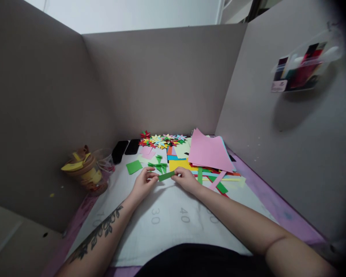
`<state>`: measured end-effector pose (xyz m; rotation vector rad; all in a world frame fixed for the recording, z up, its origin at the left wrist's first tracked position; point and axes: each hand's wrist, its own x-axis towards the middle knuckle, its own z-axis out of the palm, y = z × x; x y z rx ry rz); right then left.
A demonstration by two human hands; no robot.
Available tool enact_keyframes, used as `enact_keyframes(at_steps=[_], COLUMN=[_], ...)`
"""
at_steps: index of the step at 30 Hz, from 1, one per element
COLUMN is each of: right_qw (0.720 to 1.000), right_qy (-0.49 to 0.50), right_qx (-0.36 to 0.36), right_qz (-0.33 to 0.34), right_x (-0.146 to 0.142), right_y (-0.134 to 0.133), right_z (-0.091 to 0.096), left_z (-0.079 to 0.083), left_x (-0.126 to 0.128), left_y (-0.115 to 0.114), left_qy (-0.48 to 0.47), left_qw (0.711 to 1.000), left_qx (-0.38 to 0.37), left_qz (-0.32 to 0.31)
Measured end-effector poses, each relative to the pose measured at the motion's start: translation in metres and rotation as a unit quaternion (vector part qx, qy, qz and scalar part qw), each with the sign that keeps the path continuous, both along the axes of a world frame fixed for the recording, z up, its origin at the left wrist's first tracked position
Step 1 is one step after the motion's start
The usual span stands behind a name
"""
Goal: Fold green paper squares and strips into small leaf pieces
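A narrow green paper strip (166,176) is stretched between my two hands, just above the white mat. My left hand (145,181) pinches its left end between thumb and fingers. At the strip's right end, my right hand (184,179) grips it the same way. Right behind the strip lie several folded green paper pieces (159,166). A green paper square (134,167) rests to the left of these. Beside my right hand are loose strips in green, pink and other colours, with a pink strip (218,180) among them.
Folded paper stars (161,141) line the back. Pink sheets (209,150) lie stacked at the back right, near yellow paper (180,165). Two black phones (120,151) and a brown-and-yellow cup (88,173) stand at the left. Grey panels (164,80) enclose the table; a clear holder (301,71) hangs right.
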<state>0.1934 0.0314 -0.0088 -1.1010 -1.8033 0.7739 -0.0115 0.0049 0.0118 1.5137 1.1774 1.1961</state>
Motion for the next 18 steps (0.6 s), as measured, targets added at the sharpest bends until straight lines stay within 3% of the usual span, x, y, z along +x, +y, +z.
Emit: enact_keyframes(at_steps=[11,15,18], right_qw=[0.997,0.977,0.959], right_qy=[-0.042,-0.078,-0.126], right_qx=[0.063,0.196,0.254], right_qz=[0.019,-0.030,0.019], right_x=[-0.001,-0.003,-0.009], right_y=[-0.005,-0.014,-0.023], right_z=[0.003,0.003,0.004], left_z=[0.007,0.007,0.006], left_x=[0.003,0.004,0.005], left_y=[-0.009,-0.009,-0.008], left_qy=[0.052,0.044,0.029], left_qw=[0.997,0.998,0.998], left_qx=[-0.036,-0.044,-0.045], left_qz=[-0.054,-0.021,-0.024])
